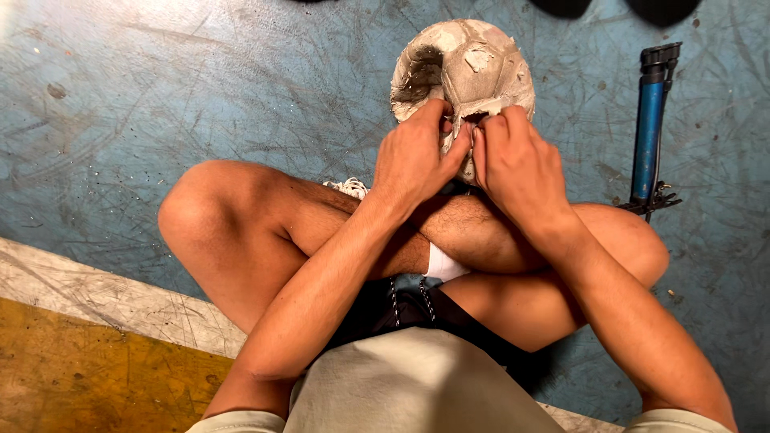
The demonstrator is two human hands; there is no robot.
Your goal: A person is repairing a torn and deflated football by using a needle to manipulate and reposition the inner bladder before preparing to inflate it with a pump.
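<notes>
A worn, peeling white football with a dark scuffed patch rests against my crossed legs, on the blue floor. My left hand grips its lower left side, fingers curled over the surface and thumb pressed near a seam. My right hand holds the lower right side, with its fingers pinching at the same seam area beside the left thumb. What lies between the fingertips is hidden.
A blue hand pump with a black handle lies on the scratched blue floor to the right of the ball. My crossed bare legs fill the middle. A white and yellow painted strip runs along the lower left.
</notes>
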